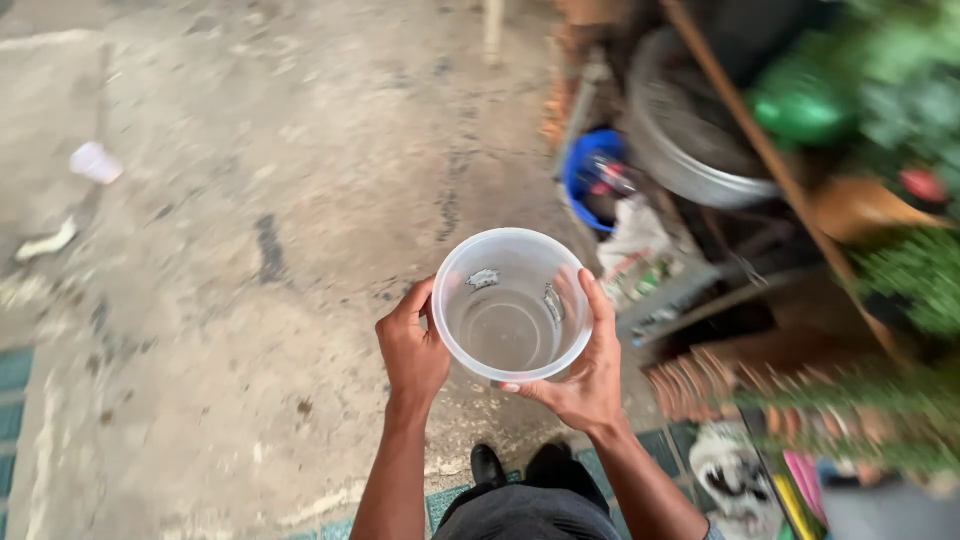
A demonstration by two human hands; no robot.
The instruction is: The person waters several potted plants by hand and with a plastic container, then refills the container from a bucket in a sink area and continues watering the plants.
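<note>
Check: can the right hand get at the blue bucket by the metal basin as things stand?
Probably not: the right hand is cupped under the clear plastic container, and the blue bucket sits well ahead on the ground.

A tub [512, 305] sits between left hand [412, 350] and right hand [585, 375].

Stained concrete floor [250, 250] in daylight, with cluttered pots and plants [900, 90] alongside.

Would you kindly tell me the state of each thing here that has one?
Tub: clear, upright, lidless, nearly empty, held in both hands.
Left hand: gripping the tub's side.
Right hand: cupping the tub from below.
Cup: lying tipped on the concrete.
Blue bucket: open.
</note>
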